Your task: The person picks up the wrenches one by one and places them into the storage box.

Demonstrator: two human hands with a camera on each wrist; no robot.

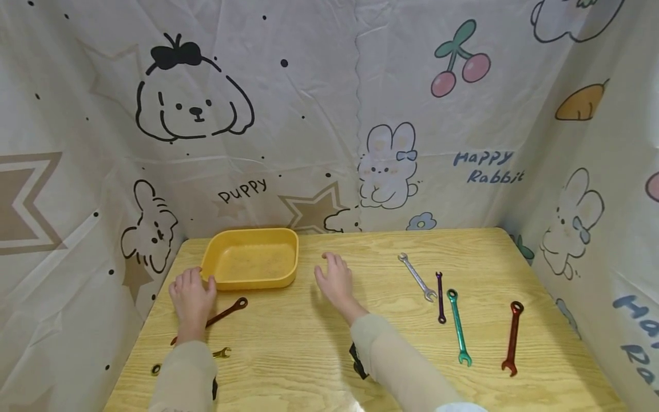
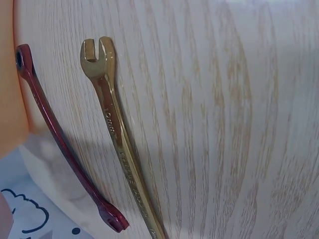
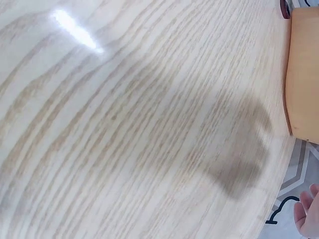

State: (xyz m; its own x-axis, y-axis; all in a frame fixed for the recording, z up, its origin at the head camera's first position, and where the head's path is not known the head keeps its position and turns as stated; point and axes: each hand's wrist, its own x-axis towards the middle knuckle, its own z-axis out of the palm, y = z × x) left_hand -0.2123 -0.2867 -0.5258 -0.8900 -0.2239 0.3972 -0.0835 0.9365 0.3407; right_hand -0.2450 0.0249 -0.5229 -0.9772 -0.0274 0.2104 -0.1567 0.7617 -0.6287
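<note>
Head view: my left grip (image 1: 193, 297) is at the near left corner of the yellow, rounded, plastic-looking bin (image 1: 252, 284), back left on the pale wooden worktop (image 1: 288, 355); can't tell if it's actually pinching the rim. My right grip (image 1: 337, 280) hangs loosely spread, nothing in it, apart from the bin. I'd worry a one-sided tug spins the bin, or dragging it nearer bumps the dark red metal wrench (image 1: 228, 313). Can't see any tools inside the bin. Left wrist view: that wrench lies just beside the bin, then a gold metal fork-ended wrench (image 2: 119, 132), so a low wrist could knock both. Right wrist view: bin again, no fingers touching it there.
</note>
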